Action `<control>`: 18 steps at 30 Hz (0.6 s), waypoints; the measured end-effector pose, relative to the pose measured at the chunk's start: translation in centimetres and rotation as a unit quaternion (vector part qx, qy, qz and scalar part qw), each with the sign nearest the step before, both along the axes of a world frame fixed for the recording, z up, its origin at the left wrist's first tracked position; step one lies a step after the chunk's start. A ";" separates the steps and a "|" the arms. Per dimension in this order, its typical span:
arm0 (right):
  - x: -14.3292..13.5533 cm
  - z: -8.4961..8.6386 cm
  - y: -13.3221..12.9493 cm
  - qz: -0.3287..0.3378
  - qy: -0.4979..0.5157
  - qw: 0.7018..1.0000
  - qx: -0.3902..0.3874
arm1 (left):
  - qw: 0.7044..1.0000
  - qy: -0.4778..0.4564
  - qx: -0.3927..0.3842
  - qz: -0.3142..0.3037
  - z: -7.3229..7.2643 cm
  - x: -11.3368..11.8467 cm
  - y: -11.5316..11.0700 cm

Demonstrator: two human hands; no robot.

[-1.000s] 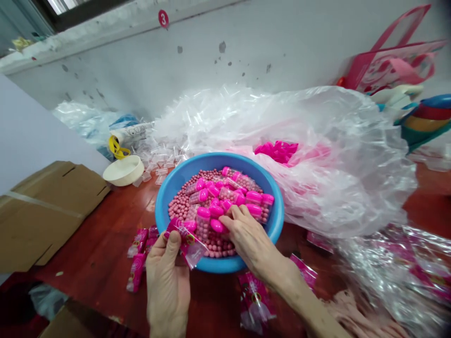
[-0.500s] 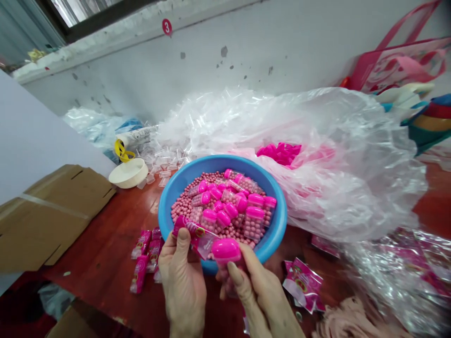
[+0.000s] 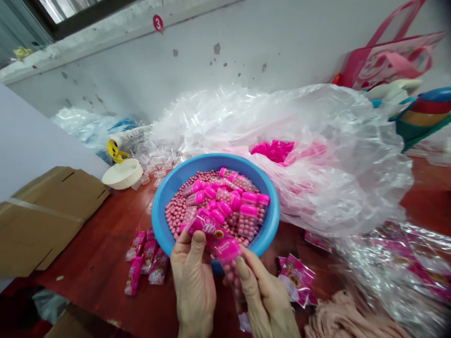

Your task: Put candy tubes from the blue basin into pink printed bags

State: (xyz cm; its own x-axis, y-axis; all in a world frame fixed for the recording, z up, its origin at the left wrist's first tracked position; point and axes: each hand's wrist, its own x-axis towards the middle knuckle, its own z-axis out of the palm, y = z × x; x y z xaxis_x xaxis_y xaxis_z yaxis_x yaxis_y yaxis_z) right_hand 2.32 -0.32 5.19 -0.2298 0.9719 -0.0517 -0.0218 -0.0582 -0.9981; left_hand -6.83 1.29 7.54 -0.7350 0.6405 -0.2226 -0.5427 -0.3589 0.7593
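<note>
The clear, pink-capped tube (image 3: pixel 231 264) (pink beads (image 3: pixel 234 276) inside) leans, its cap (image 3: pixel 227 249) within the printed magenta wrapper (image 3: pixel 207 225).

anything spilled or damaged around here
The wall looks damaged, with dark patches where its paint seems chipped. Small clear plastic pieces lie scattered behind the blue basin, perhaps spilled. The loose pink beads I can see are inside it.

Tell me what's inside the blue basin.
The blue basin holds loose pink beads and clear, pink-capped bottles filled with beads. Its bottom is hidden beneath them; the packet and hands cover part of the near side.
</note>
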 end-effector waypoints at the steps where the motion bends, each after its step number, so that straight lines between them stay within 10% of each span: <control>1: 0.1 0.0 0.0 -0.012 -0.003 1.000 0.007 | 1.000 0.003 0.008 -0.013 -0.1 0.1 -0.1; 12: 0.9 -0.2 -0.3 -0.042 0.003 0.999 0.031 | 0.989 0.045 -0.046 -0.133 -0.6 1.0 -1.3; 18: 0.9 0.6 -0.5 0.000 0.075 0.991 -0.109 | 0.970 0.069 -0.082 -0.219 -0.6 0.8 -1.1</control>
State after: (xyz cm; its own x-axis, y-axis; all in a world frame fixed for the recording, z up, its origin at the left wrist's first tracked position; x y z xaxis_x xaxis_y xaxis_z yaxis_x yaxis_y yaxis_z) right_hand 3.24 -0.78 5.75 -0.2517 0.9412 -0.2255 -0.1692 -0.2722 -0.9472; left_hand -6.08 0.21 6.90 -0.4312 0.8620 -0.2666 -0.5055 0.0140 0.8627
